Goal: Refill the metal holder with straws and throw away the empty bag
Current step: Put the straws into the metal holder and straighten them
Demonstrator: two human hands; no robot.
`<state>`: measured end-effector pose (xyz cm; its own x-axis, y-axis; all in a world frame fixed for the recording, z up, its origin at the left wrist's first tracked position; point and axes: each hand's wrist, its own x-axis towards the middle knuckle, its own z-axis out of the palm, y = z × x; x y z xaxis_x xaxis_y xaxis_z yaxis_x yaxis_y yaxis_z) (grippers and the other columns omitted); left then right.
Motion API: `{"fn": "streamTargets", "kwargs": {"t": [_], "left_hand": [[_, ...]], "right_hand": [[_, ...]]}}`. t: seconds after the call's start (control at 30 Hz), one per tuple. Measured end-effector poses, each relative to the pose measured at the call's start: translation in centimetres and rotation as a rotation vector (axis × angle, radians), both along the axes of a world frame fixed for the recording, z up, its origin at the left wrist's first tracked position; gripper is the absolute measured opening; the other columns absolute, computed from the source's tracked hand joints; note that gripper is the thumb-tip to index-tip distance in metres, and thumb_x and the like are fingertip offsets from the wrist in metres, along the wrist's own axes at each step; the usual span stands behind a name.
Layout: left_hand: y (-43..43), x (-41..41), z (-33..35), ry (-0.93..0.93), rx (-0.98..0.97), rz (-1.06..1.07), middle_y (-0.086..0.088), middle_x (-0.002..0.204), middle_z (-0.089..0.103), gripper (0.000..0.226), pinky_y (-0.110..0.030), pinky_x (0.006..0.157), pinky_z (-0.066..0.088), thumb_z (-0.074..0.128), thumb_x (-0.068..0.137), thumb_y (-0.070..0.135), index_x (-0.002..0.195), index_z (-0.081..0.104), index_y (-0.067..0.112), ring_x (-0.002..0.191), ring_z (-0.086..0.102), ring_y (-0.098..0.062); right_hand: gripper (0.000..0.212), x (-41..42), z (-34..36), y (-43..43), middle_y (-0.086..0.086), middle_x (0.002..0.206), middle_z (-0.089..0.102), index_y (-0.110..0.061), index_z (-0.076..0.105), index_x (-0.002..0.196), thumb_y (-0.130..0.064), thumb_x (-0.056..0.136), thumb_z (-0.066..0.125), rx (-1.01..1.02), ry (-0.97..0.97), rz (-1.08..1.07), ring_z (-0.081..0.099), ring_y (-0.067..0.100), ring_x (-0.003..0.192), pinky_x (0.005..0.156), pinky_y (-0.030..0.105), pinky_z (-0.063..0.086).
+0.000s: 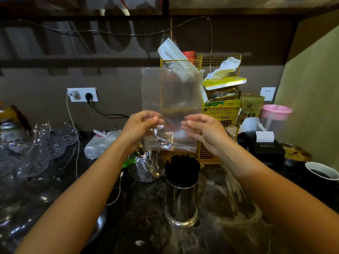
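Observation:
An empty clear plastic bag (172, 96) stands upright in the air in front of me. My left hand (141, 123) pinches its lower left side and my right hand (201, 128) grips its lower right side. Below the bag, a shiny metal holder (181, 200) stands on the dark counter, packed with black straws (182, 168) that stick out of its top. No straws are visible inside the bag.
A yellow wire rack (216, 154) full of boxes stands behind the bag. A glass bowl with spoons (146, 169) sits left of the holder. Glassware (45, 149) crowds the left side. A black receipt printer (262, 147), a pink jug (275, 114) and a paper cup (322, 173) are on the right.

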<state>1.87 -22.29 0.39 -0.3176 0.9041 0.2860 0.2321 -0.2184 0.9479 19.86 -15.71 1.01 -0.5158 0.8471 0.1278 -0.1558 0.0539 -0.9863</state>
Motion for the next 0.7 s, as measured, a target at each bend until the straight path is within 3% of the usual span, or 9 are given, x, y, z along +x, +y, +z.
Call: {"fn": "streamTargets", "kwargs": {"t": [0.17, 0.3, 0.4, 0.5, 0.6, 0.7], "left_hand": [[-0.4, 0.9, 0.8, 0.01, 0.059, 0.119, 0.0, 0.075, 0.061, 0.02, -0.018, 0.048, 0.051, 0.042, 0.091, 0.01, 0.08, 0.056, 0.019, 0.051, 0.061, -0.001], [-1.8, 0.8, -0.7, 0.109, 0.051, 0.333, -0.003, 0.064, 0.051, 0.025, -0.02, 0.04, 0.048, 0.04, 0.093, 0.014, 0.07, 0.046, 0.021, 0.052, 0.051, -0.014], [-4.1, 0.2, -4.3, 0.256, -0.006, 0.465, -0.001, 0.062, 0.05, 0.021, -0.033, 0.056, 0.041, 0.038, 0.092, 0.016, 0.072, 0.043, 0.019, 0.057, 0.048, -0.02], [-6.4, 0.2, -7.3, 0.412, -0.141, 0.553, -0.004, 0.074, 0.054, 0.013, -0.029, 0.062, 0.03, 0.038, 0.093, 0.018, 0.091, 0.048, 0.009, 0.072, 0.048, -0.021], [-8.4, 0.2, -10.4, 0.493, -0.219, 0.544, -0.019, 0.084, 0.059, 0.019, -0.033, 0.064, 0.037, 0.039, 0.093, 0.019, 0.096, 0.047, 0.002, 0.074, 0.053, -0.027], [-10.2, 0.6, -13.6, 0.485, -0.334, 0.521, -0.022, 0.088, 0.062, 0.02, -0.045, 0.075, 0.05, 0.039, 0.093, 0.022, 0.099, 0.044, 0.004, 0.08, 0.059, -0.035]], "right_hand": [[0.02, -1.1, 0.6, -0.2, 0.002, 0.076, 0.063, -0.019, 0.059, 0.087, -0.001, 0.086, 0.051, 0.087, 0.022, -0.075, 0.06, 0.006, 0.062, 0.054, 0.016, 0.053], [0.024, -3.1, -1.2, -1.3, -0.001, 0.066, 0.058, -0.009, 0.055, 0.108, -0.001, 0.086, 0.051, 0.254, -0.046, -0.188, 0.054, 0.012, 0.061, 0.064, 0.03, 0.046], [0.035, -4.7, -4.6, -3.5, 0.002, 0.063, 0.056, -0.009, 0.045, 0.123, -0.007, 0.088, 0.048, 0.34, -0.14, -0.165, 0.054, 0.02, 0.061, 0.064, 0.041, 0.05], [0.042, -5.2, -7.8, -5.2, 0.006, 0.069, 0.057, -0.013, 0.038, 0.132, -0.008, 0.09, 0.045, 0.429, -0.243, -0.18, 0.055, 0.021, 0.069, 0.063, 0.034, 0.045], [0.047, -5.2, -10.7, -6.8, 0.014, 0.08, 0.062, -0.015, 0.034, 0.135, -0.007, 0.09, 0.046, 0.45, -0.339, -0.149, 0.059, 0.027, 0.077, 0.071, 0.038, 0.047], [0.053, -5.0, -14.0, -8.0, 0.017, 0.087, 0.062, -0.016, 0.028, 0.138, -0.008, 0.09, 0.047, 0.423, -0.432, -0.093, 0.058, 0.024, 0.08, 0.075, 0.037, 0.047]]}}
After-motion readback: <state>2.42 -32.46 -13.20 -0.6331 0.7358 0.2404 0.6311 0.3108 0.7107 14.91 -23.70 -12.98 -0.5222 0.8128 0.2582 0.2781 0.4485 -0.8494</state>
